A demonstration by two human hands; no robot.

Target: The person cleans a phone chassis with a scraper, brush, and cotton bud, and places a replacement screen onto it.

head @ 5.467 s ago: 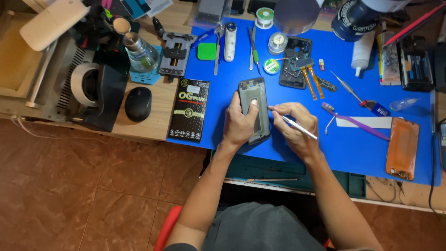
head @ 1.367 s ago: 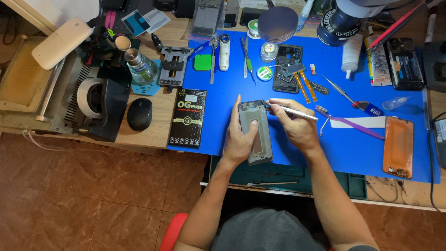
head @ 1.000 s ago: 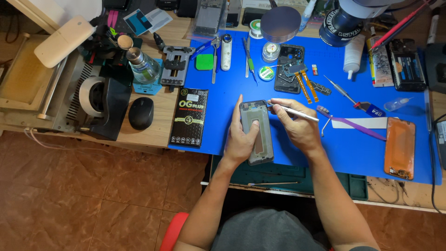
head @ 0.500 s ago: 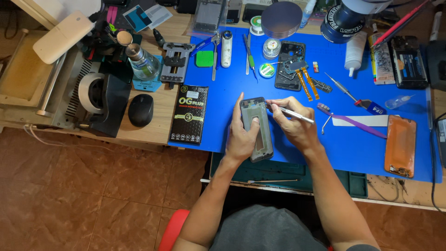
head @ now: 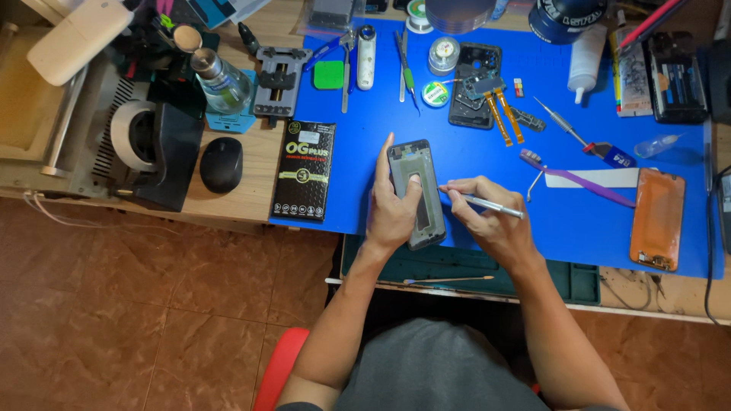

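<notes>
The left hand [head: 392, 213] grasps a grey phone frame [head: 416, 193] that lies flat on the blue mat [head: 487, 164], near the mat's front edge and close to the person's body. The palm covers the frame's lower left side, the forefinger runs straight up along its left edge, and the thumb presses onto its middle, so the frame sits partly under the hand with its top and right edge showing. The right hand [head: 491, 224] is closed around a thin silver tool [head: 491, 205], held like a pen; the tool's tip points left and meets the frame's right edge about halfway up, while its shaft slants out to the right past the knuckles. The two hands lie just beside each other, with the frame between them. On the mat left of the frame lies a black box [head: 304, 170], partly over the wooden desk [head: 244, 186]. Behind the frame are a dark phone back [head: 472, 84] with orange flex strips [head: 502, 118] and a purple toothbrush [head: 575, 176] to the right. An orange phone panel [head: 657, 218] lies near the mat's right end, well apart from both hands. A black mouse [head: 221, 164] rests on the desk at left.
</notes>
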